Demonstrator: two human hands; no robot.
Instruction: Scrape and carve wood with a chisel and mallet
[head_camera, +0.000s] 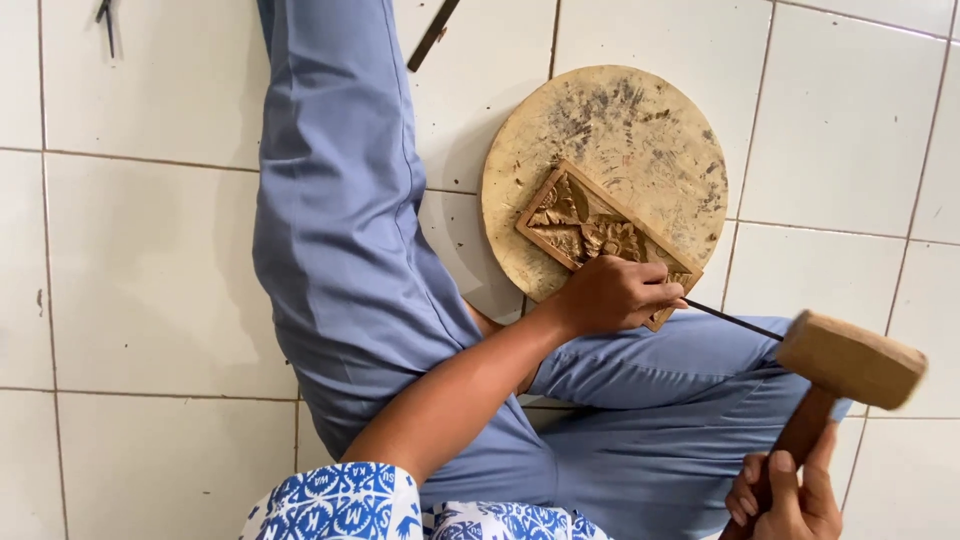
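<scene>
Head view: left hand (612, 295) closed around thin chisel (733, 321), tip at carved panel (600, 235). Panel flat on round wooden block (640, 130) on tiled floor (150, 270). Right hand (785, 495) gripping mallet (845, 370) handle, head raised just beside chisel's butt. Blue trousers (340, 220) alongside.

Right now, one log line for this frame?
left hand: holds chisel on panel | right hand: grips mallet, raised | panel on disc
</scene>
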